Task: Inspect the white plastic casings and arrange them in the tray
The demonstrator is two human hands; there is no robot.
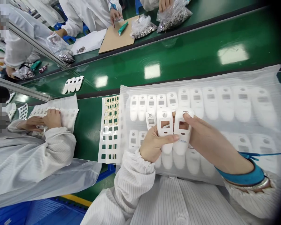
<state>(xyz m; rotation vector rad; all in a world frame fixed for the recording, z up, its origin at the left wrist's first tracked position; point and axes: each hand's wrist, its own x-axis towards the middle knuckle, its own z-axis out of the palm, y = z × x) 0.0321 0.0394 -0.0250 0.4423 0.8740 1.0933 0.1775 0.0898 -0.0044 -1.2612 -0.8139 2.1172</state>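
Two white plastic device housings with rectangular windows are held side by side above a foam sheet (126, 125). My left hand (151, 145) is closed on the left housing (166, 148), its thumb reaching across the front to the edge of the other one. My right hand (204, 137) grips the right housing (181, 148), which has small printing below its window; the thumb rests near its top. Around and beneath them, rows of similar housings (196, 104) lie on the foam sheet. A blue wrist strap (242, 175) with a cord circles my right wrist.
Left of the foam lies a sheet of square-holed stickers (100, 156). A co-worker's hands (52, 118) work over another foam sheet at the left. Across the green belt (189, 53) are cardboard (107, 43), a green tube (123, 28) and bags of small metal parts (145, 31).
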